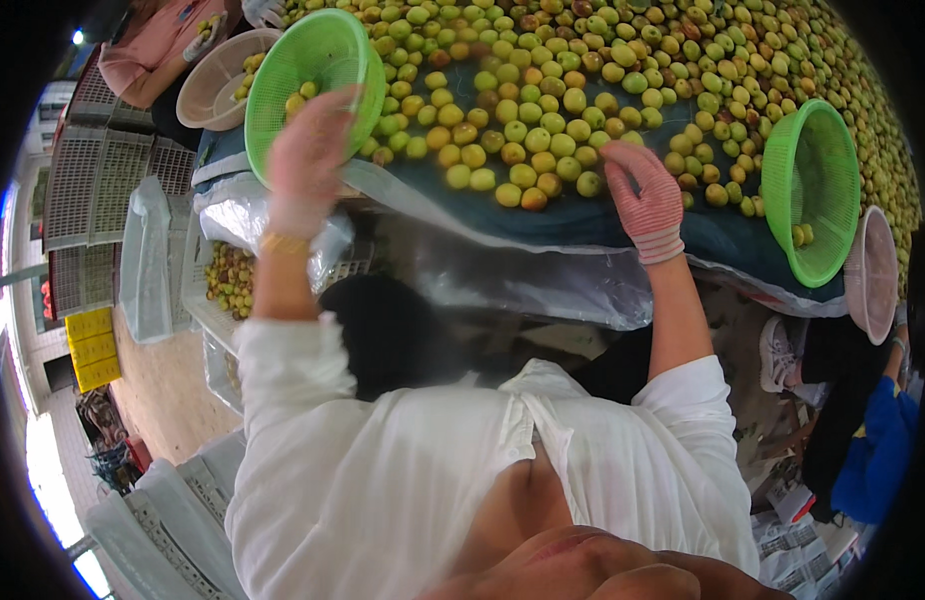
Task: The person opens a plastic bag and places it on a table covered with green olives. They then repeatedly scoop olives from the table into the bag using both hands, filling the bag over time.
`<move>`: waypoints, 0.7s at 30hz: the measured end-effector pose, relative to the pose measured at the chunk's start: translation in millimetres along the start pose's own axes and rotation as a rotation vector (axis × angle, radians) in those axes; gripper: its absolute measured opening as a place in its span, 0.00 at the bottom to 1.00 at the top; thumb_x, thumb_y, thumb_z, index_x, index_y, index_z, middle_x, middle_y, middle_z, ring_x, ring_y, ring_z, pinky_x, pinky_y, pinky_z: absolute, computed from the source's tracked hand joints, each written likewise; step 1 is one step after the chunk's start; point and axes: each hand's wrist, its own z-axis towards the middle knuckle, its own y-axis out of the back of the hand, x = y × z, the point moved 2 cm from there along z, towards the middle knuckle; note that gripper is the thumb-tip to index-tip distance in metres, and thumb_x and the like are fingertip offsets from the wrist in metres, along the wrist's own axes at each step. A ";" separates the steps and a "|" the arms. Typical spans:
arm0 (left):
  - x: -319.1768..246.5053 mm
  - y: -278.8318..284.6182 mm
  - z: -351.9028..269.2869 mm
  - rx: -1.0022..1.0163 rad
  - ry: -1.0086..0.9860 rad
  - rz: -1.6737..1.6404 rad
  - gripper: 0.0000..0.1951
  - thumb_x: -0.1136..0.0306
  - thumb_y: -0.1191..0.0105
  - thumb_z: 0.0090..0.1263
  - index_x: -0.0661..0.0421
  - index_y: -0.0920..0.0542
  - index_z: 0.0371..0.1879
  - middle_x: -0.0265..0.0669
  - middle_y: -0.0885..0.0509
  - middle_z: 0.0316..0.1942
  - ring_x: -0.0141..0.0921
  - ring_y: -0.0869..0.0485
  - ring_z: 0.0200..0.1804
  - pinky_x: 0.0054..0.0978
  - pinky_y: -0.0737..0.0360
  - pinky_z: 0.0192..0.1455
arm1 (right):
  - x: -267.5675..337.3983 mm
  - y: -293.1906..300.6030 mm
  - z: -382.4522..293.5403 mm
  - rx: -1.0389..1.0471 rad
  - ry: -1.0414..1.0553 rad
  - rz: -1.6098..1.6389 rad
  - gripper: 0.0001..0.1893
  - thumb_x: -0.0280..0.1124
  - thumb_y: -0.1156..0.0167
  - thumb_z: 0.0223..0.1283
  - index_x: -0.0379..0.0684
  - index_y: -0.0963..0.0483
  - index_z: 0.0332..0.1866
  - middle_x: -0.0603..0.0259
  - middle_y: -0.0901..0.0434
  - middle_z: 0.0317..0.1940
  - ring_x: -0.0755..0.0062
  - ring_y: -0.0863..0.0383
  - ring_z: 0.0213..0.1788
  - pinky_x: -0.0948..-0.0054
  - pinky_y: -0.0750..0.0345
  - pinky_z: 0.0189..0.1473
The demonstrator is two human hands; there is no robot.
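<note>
A heap of green and reddish round fruits (pixel 537 139) covers the table with its dark blue cloth (pixel 485 214). My left hand (pixel 312 157), in a pink glove and blurred, is over the near right rim of a green plastic basket (pixel 260 97) that holds a few fruits; whether its fingers hold anything cannot be told. My right hand (pixel 646 199), in a red-striped glove, rests at the fruits' near edge, thumb and fingers apart, with no fruit visible in it. Another green plastic basket (pixel 811 191) stands tilted at the right, a few fruits inside.
A co-worker's gloved hand (pixel 201 41) holds fruits near a pale pink basket (pixel 215 79). Another pink basket (pixel 873 274) and a person in blue (pixel 875 450) are at the right. Below the table's left end stands a white crate (pixel 196 281) of smaller fruits. Plastic sheeting (pixel 537 289) hangs from the table.
</note>
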 end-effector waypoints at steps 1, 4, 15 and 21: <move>-3.5 -35.7 20.1 0.095 -0.024 -0.043 0.16 0.75 0.45 0.73 0.54 0.18 0.59 0.43 0.14 0.54 0.36 0.15 0.56 0.30 0.20 0.57 | 0.1 0.7 0.0 -0.005 0.007 0.008 0.09 0.24 0.35 0.63 0.41 0.17 0.47 0.54 0.14 0.47 0.57 0.14 0.50 0.67 0.19 0.54; -3.3 -126.6 70.8 0.239 -0.157 0.415 0.14 0.64 0.43 0.74 0.51 0.16 0.54 0.42 0.14 0.50 0.42 0.15 0.52 0.35 0.19 0.55 | 0.7 3.7 -1.0 -0.026 0.014 0.029 0.09 0.24 0.35 0.63 0.40 0.17 0.47 0.54 0.14 0.46 0.57 0.14 0.49 0.67 0.19 0.53; 1.5 -196.4 81.1 0.650 -0.134 0.438 0.15 0.56 0.43 0.73 0.43 0.15 0.54 0.39 0.15 0.52 0.42 0.17 0.55 0.37 0.20 0.59 | 8.7 3.1 1.2 0.008 -0.048 0.040 0.09 0.22 0.36 0.62 0.40 0.17 0.47 0.54 0.14 0.46 0.57 0.14 0.48 0.69 0.18 0.49; 42.5 -147.8 125.0 0.023 0.082 0.654 0.16 0.58 0.43 0.73 0.46 0.16 0.56 0.41 0.14 0.54 0.44 0.15 0.54 0.39 0.18 0.58 | 7.3 2.8 -1.1 -0.018 -0.050 0.086 0.10 0.21 0.34 0.60 0.41 0.17 0.47 0.55 0.14 0.45 0.58 0.13 0.47 0.68 0.18 0.48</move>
